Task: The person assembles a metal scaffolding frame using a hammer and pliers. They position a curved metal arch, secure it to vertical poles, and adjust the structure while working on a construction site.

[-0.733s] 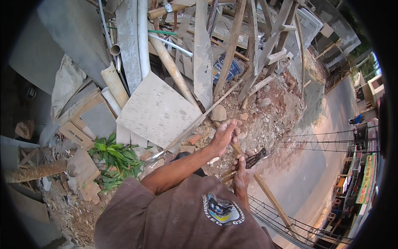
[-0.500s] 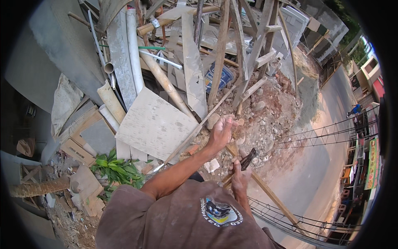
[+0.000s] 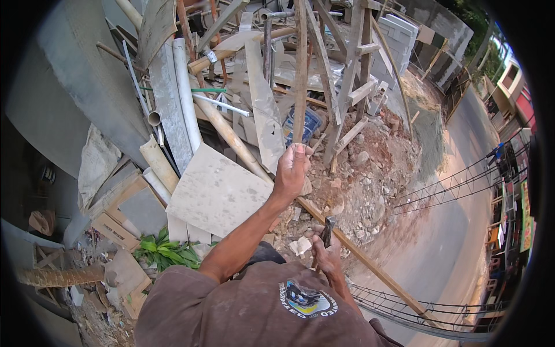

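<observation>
Timber pole (image 3: 300, 69), rough, weathered, runs near-upright from your left hand (image 3: 291, 172), clenched round its lower end over the rubble heap (image 3: 370, 173). Your right hand (image 3: 327, 258) grips a dark-headed hammer (image 3: 326, 230).

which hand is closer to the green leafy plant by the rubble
Left. The left hand grips a wooden pole above the green plant; the right hand holds a hammer farther right.

A long weathered wooden pole (image 3: 299, 75) stands near-upright; a dark hammer (image 3: 325, 232) points upward.

Soft even daylight, sharp centre, heavy fisheye bending, black rim.
</observation>
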A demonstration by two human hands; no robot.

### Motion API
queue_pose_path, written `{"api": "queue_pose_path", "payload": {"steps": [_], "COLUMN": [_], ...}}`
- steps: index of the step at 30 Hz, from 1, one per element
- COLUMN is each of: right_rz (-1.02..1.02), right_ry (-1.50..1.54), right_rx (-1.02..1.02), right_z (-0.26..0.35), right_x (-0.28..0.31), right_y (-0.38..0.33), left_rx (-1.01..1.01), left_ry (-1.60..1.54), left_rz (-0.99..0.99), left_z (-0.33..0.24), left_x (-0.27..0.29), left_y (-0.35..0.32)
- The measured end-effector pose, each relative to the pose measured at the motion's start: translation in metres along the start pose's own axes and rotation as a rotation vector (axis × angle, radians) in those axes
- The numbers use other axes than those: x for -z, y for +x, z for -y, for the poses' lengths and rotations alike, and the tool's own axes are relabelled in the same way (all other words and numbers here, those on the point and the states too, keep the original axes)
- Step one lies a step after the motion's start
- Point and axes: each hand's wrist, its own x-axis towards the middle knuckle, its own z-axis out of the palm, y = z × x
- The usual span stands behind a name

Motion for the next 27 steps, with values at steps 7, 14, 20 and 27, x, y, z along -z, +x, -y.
{"api": "queue_pose_path", "payload": {"steps": [7, 14, 20, 27], "right_rz": [0.100, 0.105, 0.114, 0.109], "right_ry": [-0.053, -0.077, -0.025, -0.129], "right_rx": [0.082, 0.218, 0.196, 0.226], "right_z": [0.057, 0.080, 0.081, 0.068], "right_x": [0.002, -0.013, -0.013, -0.013], "right_y": [0.028, 0.051, 0.057, 0.056], "left_rx": [0.025, 0.030, -0.021, -0.016], "left_ry": [0.038, 0.011, 0.085, -0.043], "left_rz": [0.100, 0.160, 0.164, 0.062], "left_z": [-0.001, -0.004, 0.001, 0.006], "left_x": [-0.011, -0.011, -0.007, -0.008], "left_y": [-0.016, -0.021, -0.025, -0.018]}}
